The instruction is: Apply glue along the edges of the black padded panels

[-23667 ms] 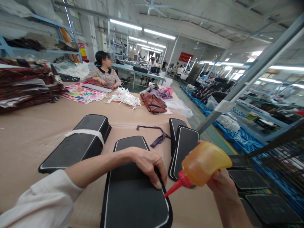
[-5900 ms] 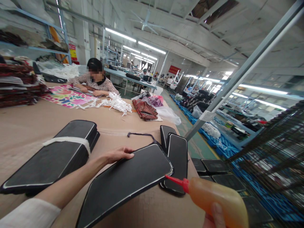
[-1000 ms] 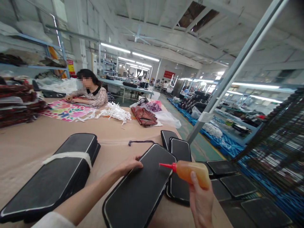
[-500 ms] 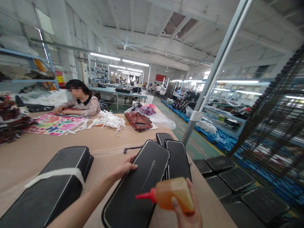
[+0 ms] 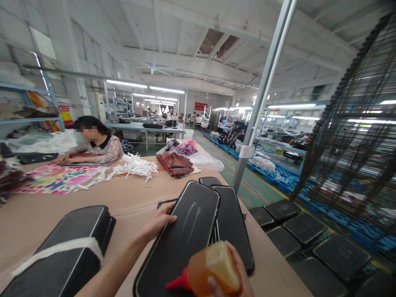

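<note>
My left hand [image 5: 162, 220] grips the left edge of a long black panel [image 5: 182, 239] with rounded corners and a pale line along its rim. Shiny wet streaks run over the panel's upper half. In my right hand [image 5: 239, 272] is a glue bottle [image 5: 213, 268] of amber liquid, tipped so its red nozzle points left and down, close over the panel's lower part. Whether the tip touches cannot be made out. Under and beside this panel lie more black panels [image 5: 233, 222].
A stack of black panels [image 5: 64, 243] tied with a white strip stands at the left. Across the table sits a co-worker [image 5: 99, 144] by patterned fabric [image 5: 62, 177]. White scraps [image 5: 137, 165] and brown-red material [image 5: 175, 165] lie ahead. A metal post [image 5: 247, 148] rises beyond; panels [image 5: 305, 227] lie on the right.
The glue bottle has moved left and down along the panel. A second wet streak now shows beside the first. My left hand keeps its hold, and the view has turned slightly right.
</note>
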`<state>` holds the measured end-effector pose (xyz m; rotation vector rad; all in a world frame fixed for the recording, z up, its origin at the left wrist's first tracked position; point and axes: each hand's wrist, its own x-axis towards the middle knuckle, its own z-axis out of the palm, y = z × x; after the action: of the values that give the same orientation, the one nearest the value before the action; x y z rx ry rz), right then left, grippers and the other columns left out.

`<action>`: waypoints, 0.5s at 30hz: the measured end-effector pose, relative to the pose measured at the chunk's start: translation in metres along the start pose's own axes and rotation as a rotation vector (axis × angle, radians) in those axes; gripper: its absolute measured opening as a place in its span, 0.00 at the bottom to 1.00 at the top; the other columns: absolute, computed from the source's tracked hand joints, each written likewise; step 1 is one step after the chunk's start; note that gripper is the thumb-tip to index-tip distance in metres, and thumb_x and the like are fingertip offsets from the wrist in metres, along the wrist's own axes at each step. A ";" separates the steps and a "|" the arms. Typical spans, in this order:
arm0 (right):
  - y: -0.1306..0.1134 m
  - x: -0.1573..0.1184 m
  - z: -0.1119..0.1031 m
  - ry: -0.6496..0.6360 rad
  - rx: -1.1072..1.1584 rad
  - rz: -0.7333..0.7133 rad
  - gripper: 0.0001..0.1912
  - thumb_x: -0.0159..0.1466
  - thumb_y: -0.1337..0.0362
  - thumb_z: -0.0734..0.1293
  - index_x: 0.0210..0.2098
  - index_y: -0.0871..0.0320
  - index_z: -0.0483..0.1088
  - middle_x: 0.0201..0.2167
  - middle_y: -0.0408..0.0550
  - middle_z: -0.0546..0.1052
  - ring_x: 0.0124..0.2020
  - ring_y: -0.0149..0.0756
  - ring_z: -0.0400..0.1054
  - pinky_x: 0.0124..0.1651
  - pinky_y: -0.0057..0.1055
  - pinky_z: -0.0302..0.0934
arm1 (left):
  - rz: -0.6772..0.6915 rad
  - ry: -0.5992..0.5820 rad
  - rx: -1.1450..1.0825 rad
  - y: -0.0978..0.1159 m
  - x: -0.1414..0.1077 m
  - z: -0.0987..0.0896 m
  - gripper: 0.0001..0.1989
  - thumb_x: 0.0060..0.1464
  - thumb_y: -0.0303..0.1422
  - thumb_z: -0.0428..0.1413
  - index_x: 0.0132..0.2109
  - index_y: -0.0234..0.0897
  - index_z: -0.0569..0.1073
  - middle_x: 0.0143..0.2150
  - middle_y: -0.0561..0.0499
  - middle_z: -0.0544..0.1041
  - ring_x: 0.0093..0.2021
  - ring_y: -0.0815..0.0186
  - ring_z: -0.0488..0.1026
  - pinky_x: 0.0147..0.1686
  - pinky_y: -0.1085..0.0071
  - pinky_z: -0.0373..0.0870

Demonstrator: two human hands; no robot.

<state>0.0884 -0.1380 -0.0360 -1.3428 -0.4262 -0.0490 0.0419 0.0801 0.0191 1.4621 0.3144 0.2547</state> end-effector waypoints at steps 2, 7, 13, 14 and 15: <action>-0.010 0.018 -0.004 0.103 -0.013 0.010 0.38 0.47 0.51 0.69 0.53 0.59 0.56 0.47 0.53 0.67 0.43 0.43 0.64 0.40 0.33 0.63 | 0.006 -0.017 0.017 0.004 -0.005 0.001 0.32 0.36 0.21 0.50 0.54 0.36 0.65 0.48 0.49 0.72 0.44 0.57 0.69 0.43 0.65 0.64; -0.017 0.067 -0.017 0.266 0.047 -0.031 0.36 0.47 0.54 0.71 0.52 0.55 0.58 0.49 0.48 0.65 0.46 0.40 0.62 0.46 0.30 0.58 | -0.028 -0.099 -0.005 0.013 -0.019 0.016 0.31 0.37 0.22 0.50 0.53 0.36 0.67 0.47 0.49 0.73 0.45 0.57 0.69 0.43 0.65 0.64; -0.006 0.008 -0.023 0.087 0.046 0.089 0.39 0.42 0.49 0.72 0.49 0.60 0.61 0.42 0.51 0.69 0.40 0.43 0.65 0.41 0.33 0.62 | 0.006 -0.010 -0.041 0.008 -0.007 0.010 0.31 0.36 0.22 0.52 0.53 0.36 0.67 0.46 0.49 0.74 0.44 0.58 0.70 0.43 0.66 0.64; -0.008 0.006 -0.026 0.104 0.032 0.081 0.39 0.41 0.49 0.72 0.48 0.60 0.61 0.42 0.52 0.69 0.40 0.44 0.65 0.41 0.34 0.62 | 0.006 0.006 -0.043 0.008 -0.007 0.009 0.30 0.36 0.22 0.52 0.52 0.35 0.67 0.46 0.49 0.74 0.44 0.58 0.70 0.43 0.66 0.64; -0.011 0.008 -0.030 0.141 0.028 0.072 0.39 0.42 0.50 0.72 0.49 0.60 0.61 0.43 0.52 0.69 0.40 0.44 0.65 0.41 0.36 0.63 | 0.004 0.008 -0.047 0.009 -0.008 0.009 0.30 0.36 0.22 0.52 0.52 0.35 0.67 0.45 0.48 0.74 0.43 0.58 0.70 0.43 0.66 0.64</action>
<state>0.1012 -0.1669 -0.0281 -1.3166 -0.2584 -0.0769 0.0383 0.0694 0.0295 1.4159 0.3102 0.2701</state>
